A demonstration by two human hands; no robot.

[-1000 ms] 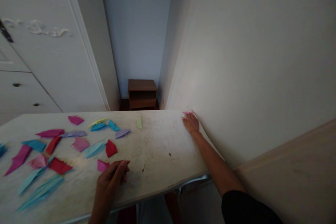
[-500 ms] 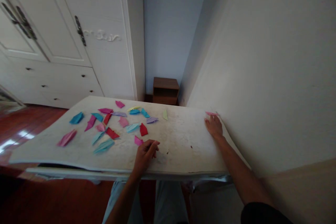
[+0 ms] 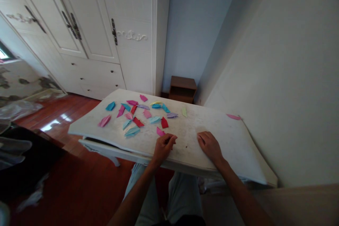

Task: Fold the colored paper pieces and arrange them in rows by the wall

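My left hand (image 3: 164, 147) rests at the table's front, fingers curled and pinched together; whatever they hold, if anything, is hidden. Just behind it a magenta folded paper piece (image 3: 160, 131) is partly covered by the hand. My right hand (image 3: 209, 145) is over the bare tabletop to the right, its fingers loosely bent and slightly blurred, with nothing visible in them. A pink folded paper piece (image 3: 233, 117) lies alone at the far right edge by the wall. On the left, several folded papers lie scattered, among them a red one (image 3: 164, 123), a light-blue one (image 3: 132, 131) and a pale green one (image 3: 184, 112).
The white table (image 3: 90, 123) has a worn, stained top and touches the wall (image 3: 278, 95) at right. Behind it stand a white wardrobe (image 3: 137, 60) and a small brown cabinet (image 3: 183, 83). A dark object with plastic (image 3: 29, 162) is on the red floor at left.
My right hand has let go of the pink paper at the far right and drawn back toward the table's middle. My left hand stays near the magenta piece. The view has turned left.
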